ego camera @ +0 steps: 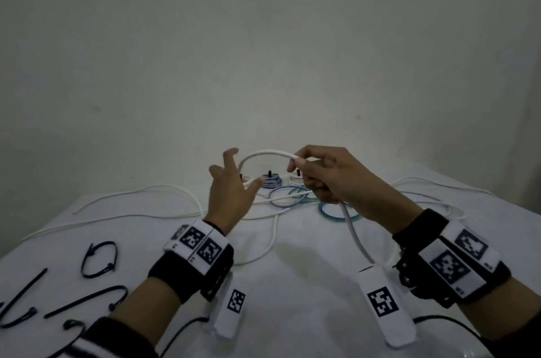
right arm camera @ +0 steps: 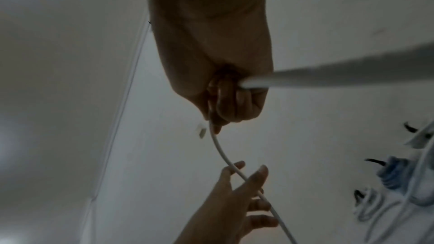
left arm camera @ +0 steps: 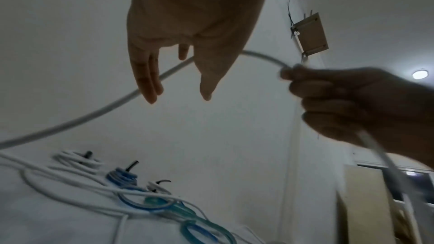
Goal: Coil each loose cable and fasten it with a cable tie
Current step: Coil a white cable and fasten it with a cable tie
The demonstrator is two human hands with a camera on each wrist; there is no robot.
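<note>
My right hand (ego camera: 298,165) grips a thick white cable (ego camera: 263,154) above the table. From the fist the cable arcs left toward my left hand (ego camera: 238,173), and its other side drops to the cloth (ego camera: 352,230). The left hand is open with fingers spread. In the left wrist view the cable (left arm camera: 105,107) runs past the straight fingers (left arm camera: 150,81); no finger curls round it. In the right wrist view the fingers (right arm camera: 225,107) are wrapped round the cable (right arm camera: 220,147). Black cable ties (ego camera: 99,258) lie at the near left of the table.
At the back of the white-clothed table (ego camera: 292,284) sit a tied blue coil (ego camera: 270,182) and a tied white coil (ego camera: 295,179). Loose blue (ego camera: 285,196) and teal (ego camera: 333,212) loops lie in front of them. Thin white cables (ego camera: 146,193) sprawl left and right. A wall stands close behind.
</note>
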